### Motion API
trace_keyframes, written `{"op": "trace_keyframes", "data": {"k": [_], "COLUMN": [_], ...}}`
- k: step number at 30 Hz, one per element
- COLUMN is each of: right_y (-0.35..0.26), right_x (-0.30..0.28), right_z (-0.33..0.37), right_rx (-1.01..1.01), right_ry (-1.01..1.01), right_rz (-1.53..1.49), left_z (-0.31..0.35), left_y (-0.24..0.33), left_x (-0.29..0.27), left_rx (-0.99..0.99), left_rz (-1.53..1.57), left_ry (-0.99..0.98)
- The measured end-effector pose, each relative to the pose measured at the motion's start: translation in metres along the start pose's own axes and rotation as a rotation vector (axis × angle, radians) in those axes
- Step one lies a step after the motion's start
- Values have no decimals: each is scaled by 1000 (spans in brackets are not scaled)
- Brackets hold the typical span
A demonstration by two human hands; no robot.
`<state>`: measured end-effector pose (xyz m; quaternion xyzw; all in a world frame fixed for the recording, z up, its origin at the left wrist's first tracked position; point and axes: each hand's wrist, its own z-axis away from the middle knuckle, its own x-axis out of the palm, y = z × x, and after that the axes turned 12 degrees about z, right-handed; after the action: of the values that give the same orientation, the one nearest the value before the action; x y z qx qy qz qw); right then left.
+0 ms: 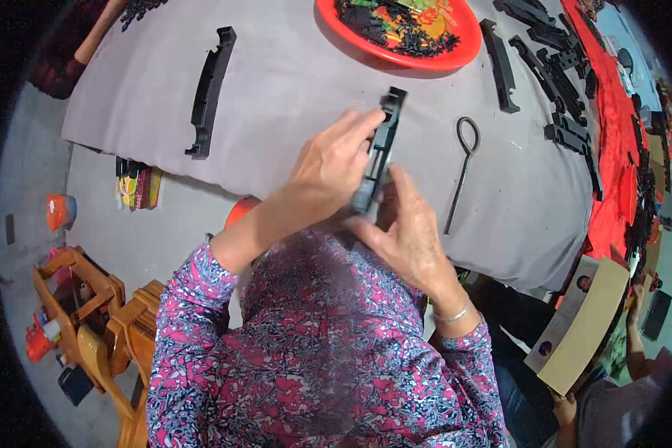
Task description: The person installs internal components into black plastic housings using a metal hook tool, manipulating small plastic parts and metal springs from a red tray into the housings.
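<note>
Your left hand's (334,160) and right hand's (411,233) fingers grip the black slotted part (381,149) above the desk's (276,89) near edge; step appears two-handed working, next move likely needing a steady left hold.

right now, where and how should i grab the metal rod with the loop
Probably by the loop of the metal rod, from above and its left, with the right hand: the loop is widest and should suit a pinch, the thin shaft lies flat on the cloth, and that hand is nearer, though busy at a black part.
</note>
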<state>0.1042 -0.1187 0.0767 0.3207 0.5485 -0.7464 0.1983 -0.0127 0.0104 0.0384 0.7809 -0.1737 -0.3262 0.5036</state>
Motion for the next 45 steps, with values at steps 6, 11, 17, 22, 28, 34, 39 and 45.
{"op": "trace_keyframes", "data": {"k": [6, 11, 17, 22, 28, 34, 39, 45], "right_y": [4, 27, 38, 62, 77, 54, 52, 149], "right_x": [-10, -47, -75, -83, -106, -96, -89, -126], "right_z": [-6, -32, -116, -196, -261, -303, -321, -313], "right_rx": [-38, -32, -134, -178, -268, -232, -130, -394], "right_ry": [-266, 117, 415, 540, 607, 494, 508, 643], "right_rz": [-55, -149, -31, 41, 387, 464, 649, 214], "left_z": [-3, 6, 21, 16, 15, 20, 19, 7], "left_y": [5, 28, 16, 3, 15, 13, 11, 14], "left_x": [-20, -35, -27, 11, 9, -1, -5, -8], "left_rx": [-1, 1, 135, 241, 275, 188, 147, 198], "left_rz": [146, -204, -315, -237, -355, -357, -265, -195], "left_ry": [-190, -341, -230, -264, -251, -269, -297, -364]}}
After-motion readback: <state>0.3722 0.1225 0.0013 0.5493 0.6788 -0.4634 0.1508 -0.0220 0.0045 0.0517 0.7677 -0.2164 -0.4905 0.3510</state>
